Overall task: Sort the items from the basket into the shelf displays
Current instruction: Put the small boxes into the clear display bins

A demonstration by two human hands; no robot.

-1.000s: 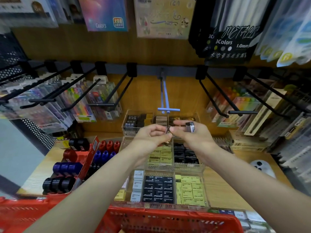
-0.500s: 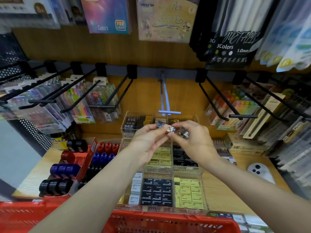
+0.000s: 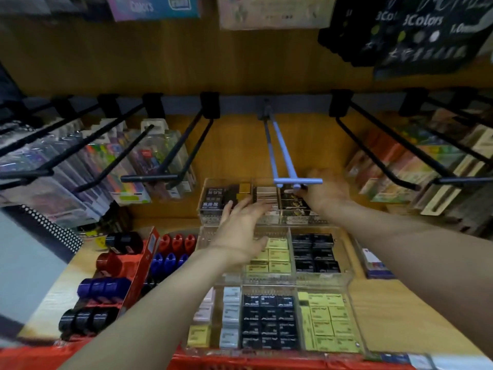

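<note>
My left hand (image 3: 240, 225) stretches forward with straight fingers over the back tier of the clear stepped display tray (image 3: 226, 181), holding nothing. My right hand (image 3: 326, 192) reaches into the tray's back right compartment (image 3: 292, 201), just behind the tip of the blue hook (image 3: 297, 180). Its curled fingers pinch a small dark pack (image 3: 302, 186), which motion blur makes hard to make out. Boxed erasers in black, yellow and white fill the tray's lower tiers (image 3: 314, 252). The red basket's rim (image 3: 240, 363) runs along the bottom edge.
Black peg hooks (image 3: 149, 178) with hanging pen packs jut out at left and right at hand height. A red box of coloured rolls (image 3: 106, 287) stands left of the tray. Card packs (image 3: 426, 20) hang above.
The hands, which were together handling small packs in front of the tray, have parted. The right moved forward into the back right compartment. The left opened and reached towards the back tier.
</note>
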